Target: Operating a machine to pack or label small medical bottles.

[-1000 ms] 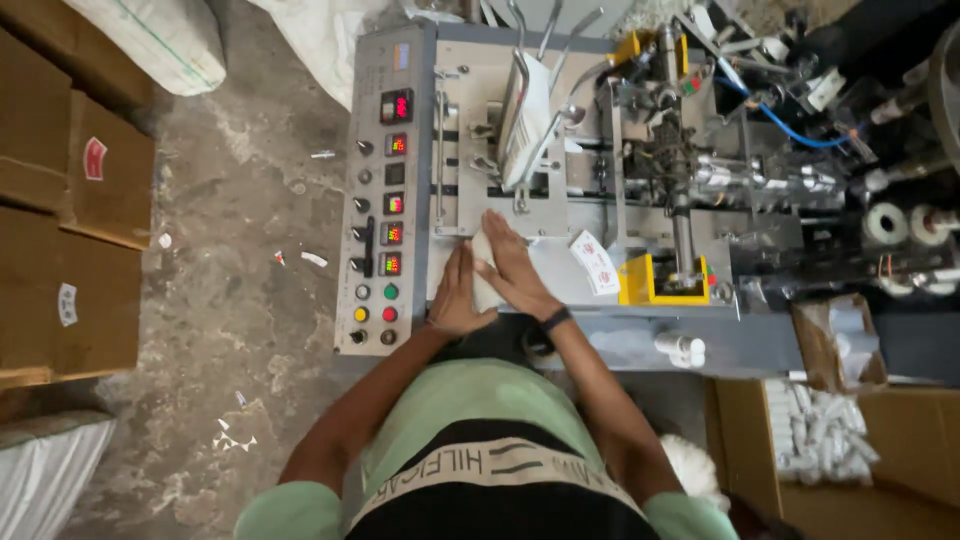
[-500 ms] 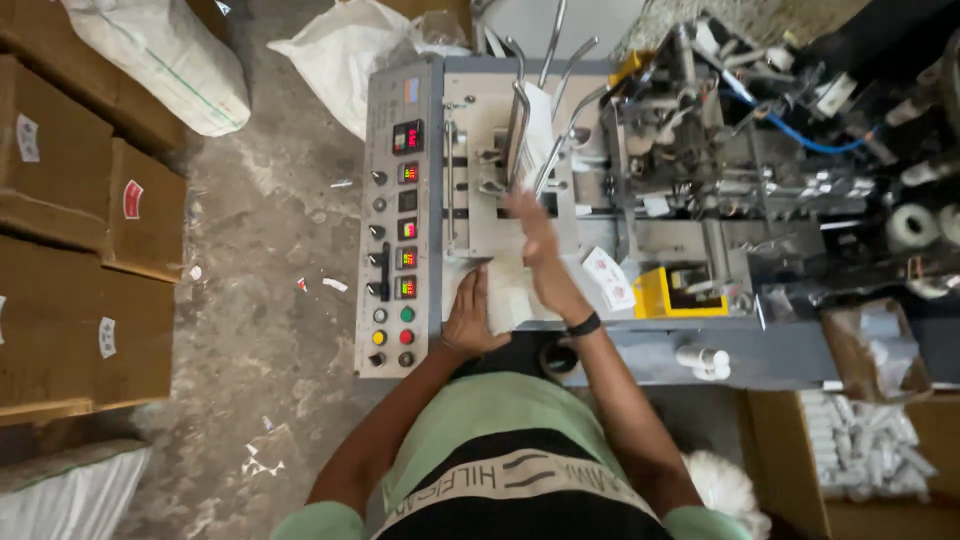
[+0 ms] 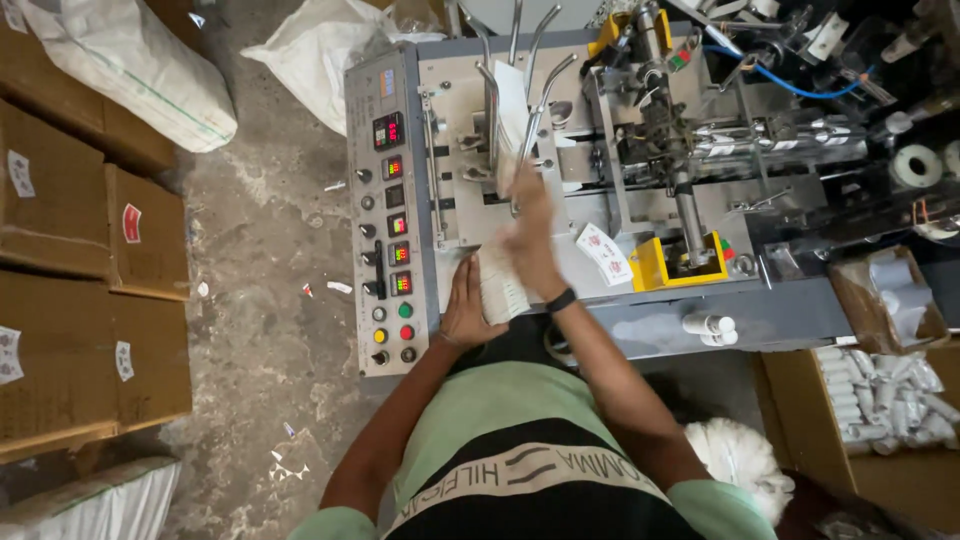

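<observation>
Rough concrete floor [image 3: 270, 240] runs down one side of this workshop, littered with paper scraps, with brown cartons [image 3: 90, 260] stacked along it and white sacks [image 3: 130, 70] slumped near the top. Against it stands a grey packing machine [image 3: 600, 180] with a control panel [image 3: 390, 200] of small red displays and coloured buttons.

At the machine's front edge the person's left hand [image 3: 468, 305] lies flat and open, fingers spread, pressed against the side of a stack of white paper sheets [image 3: 500, 285] standing on the machine bed. The right hand [image 3: 530, 225], a dark band on its wrist, reaches up over that stack toward the upright metal feed rods [image 3: 520, 70], where more white sheets [image 3: 508, 115] sit between the guides; it is blurred, so whether it grips any sheets I cannot tell.

To the right, a yellow bracket [image 3: 655, 265] sits on the bed, and an open carton of white tubes [image 3: 880, 400] rests on the floor below.
</observation>
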